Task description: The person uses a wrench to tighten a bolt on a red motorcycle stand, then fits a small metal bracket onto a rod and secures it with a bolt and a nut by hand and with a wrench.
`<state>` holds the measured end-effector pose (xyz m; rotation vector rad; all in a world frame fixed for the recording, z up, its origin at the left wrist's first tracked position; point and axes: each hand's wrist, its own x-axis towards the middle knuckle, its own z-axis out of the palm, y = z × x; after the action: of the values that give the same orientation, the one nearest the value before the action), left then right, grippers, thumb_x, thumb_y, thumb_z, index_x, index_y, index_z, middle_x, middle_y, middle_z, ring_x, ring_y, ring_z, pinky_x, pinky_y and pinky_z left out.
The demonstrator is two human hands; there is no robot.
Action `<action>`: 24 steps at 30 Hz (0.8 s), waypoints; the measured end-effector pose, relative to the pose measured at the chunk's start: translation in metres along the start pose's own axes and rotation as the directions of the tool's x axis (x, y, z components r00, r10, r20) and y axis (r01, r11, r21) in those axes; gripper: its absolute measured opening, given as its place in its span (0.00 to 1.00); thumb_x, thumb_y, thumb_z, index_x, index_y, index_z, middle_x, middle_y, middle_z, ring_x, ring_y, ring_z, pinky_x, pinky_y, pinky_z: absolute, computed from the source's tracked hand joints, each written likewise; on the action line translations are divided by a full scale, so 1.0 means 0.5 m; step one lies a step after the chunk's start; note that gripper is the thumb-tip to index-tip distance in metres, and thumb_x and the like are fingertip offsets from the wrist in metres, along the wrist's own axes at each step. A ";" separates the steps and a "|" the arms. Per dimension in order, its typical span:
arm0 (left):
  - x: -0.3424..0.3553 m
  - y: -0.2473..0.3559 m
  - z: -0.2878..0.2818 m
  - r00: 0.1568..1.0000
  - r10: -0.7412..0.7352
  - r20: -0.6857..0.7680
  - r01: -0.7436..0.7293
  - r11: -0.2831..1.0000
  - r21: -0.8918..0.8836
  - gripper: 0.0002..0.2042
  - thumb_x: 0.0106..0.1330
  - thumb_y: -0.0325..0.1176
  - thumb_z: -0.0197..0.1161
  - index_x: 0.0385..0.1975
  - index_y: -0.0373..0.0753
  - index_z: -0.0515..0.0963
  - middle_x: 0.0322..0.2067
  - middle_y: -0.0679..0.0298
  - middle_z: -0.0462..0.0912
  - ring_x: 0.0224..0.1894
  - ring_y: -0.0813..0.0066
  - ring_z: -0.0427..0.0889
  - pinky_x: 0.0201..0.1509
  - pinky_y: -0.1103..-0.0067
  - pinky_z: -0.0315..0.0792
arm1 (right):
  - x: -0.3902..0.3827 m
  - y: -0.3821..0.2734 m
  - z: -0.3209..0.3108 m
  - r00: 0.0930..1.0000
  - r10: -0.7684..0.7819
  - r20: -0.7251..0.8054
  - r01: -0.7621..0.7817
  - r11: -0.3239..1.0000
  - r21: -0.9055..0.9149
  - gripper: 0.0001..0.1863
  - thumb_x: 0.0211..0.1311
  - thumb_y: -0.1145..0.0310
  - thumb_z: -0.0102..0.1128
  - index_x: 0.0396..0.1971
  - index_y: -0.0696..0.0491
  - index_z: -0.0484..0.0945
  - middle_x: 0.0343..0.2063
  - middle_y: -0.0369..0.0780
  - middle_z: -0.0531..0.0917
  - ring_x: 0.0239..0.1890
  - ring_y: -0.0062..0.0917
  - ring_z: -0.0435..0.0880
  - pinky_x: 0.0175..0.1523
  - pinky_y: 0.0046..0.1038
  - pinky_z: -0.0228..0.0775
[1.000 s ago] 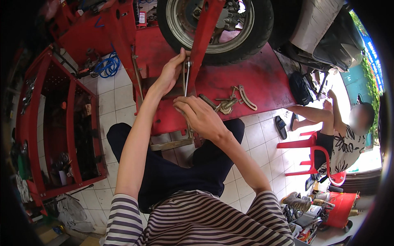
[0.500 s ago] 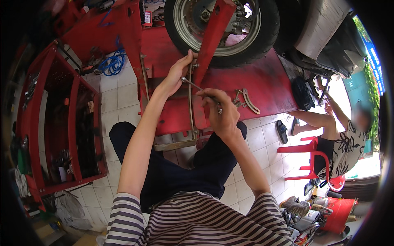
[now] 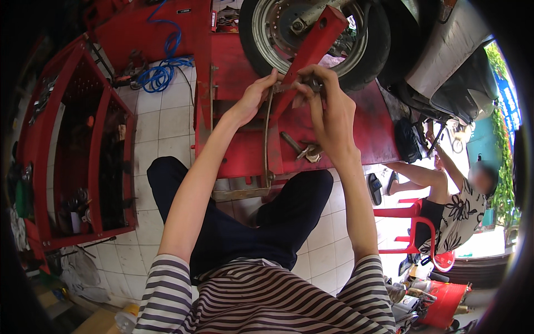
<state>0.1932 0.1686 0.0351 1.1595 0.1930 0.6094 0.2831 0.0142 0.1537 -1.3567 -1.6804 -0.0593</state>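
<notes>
My left hand is closed at the upper end of a curved metal bar, where the bar meets a slanted red steel post. Beside it, my right hand has its fingers bent around a wrench, mostly hidden by the fingers and slightly blurred. The tool's thin end points toward the joint of bar and post. Below my right hand, a few loose metal parts lie on the red platform.
A motorbike wheel stands behind the post. On the left are a red shelf cabinet and a coiled blue hose. A person on a red plastic chair sits at right, near a red drum.
My right hand has moved up and forward with the wrench, closer to the post. My left hand stays at the bar's top end. The view has shifted a little.
</notes>
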 end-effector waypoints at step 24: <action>-0.015 0.014 0.025 0.999 0.008 -0.038 -0.009 0.999 -0.034 0.16 0.79 0.46 0.42 0.52 0.47 0.74 0.42 0.78 0.75 0.45 0.84 0.71 0.50 0.78 0.61 | 0.056 0.002 0.013 0.982 -0.022 0.190 0.067 0.969 -0.236 0.23 0.60 0.84 0.53 0.56 0.61 0.68 0.45 0.52 0.81 0.43 0.46 0.84 0.44 0.38 0.77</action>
<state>0.1903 0.1565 0.0453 1.1168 0.2090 0.6401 0.2814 0.0388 0.1685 -1.5436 -1.9092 -0.1729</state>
